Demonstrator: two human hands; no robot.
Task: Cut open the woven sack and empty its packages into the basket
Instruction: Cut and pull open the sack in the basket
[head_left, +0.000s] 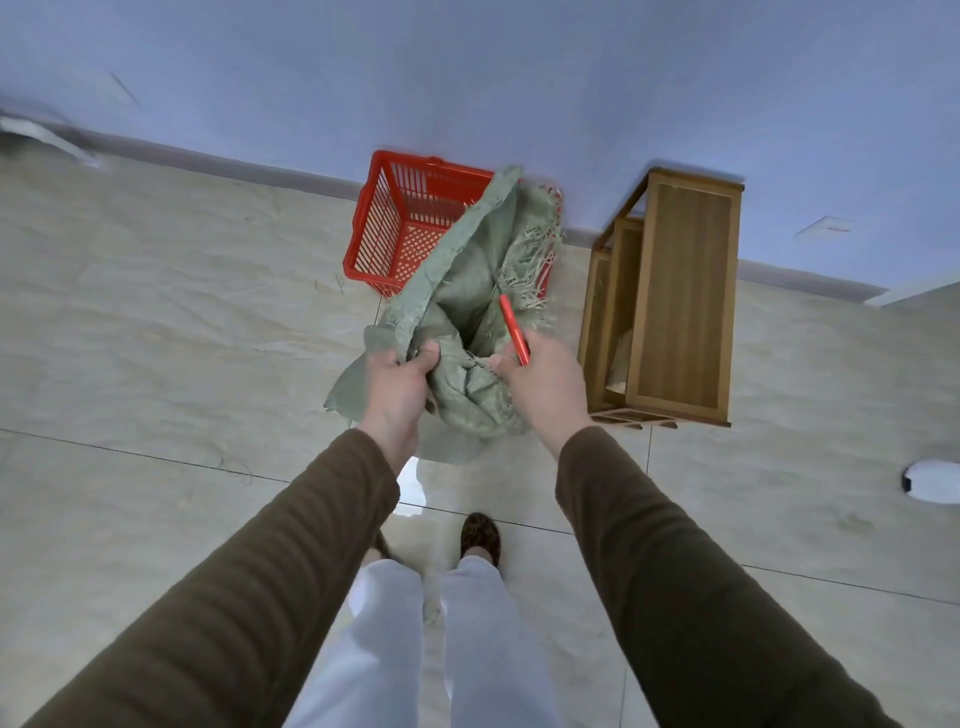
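**Ana:** Both hands are closed on the load: the left hand (397, 382) has a fistful of the woven sack (470, 317) near its bunched lower end, and the right hand (540, 387) pinches the cloth while also clamping a red cutter (514, 330).

**Ben:** Where is the sack?

**Ana:** Held up off the tiled floor (156, 338), its frayed, cut mouth draped over the near right corner of the red basket (410, 223), which stands against the wall beside a wooden stand (680, 296).

**Ben:** How will it handle?

**Ana:** Soft and limp, I'd judge; coarse green weave, crumpled, loose strands at the cut edge. It looks light and nearly slack. No packages show. Gripping the closed bottom end and lifting should tip it mouth-down. The slippery weave wants a full fist, and the cutter crowds the right hand's hold.
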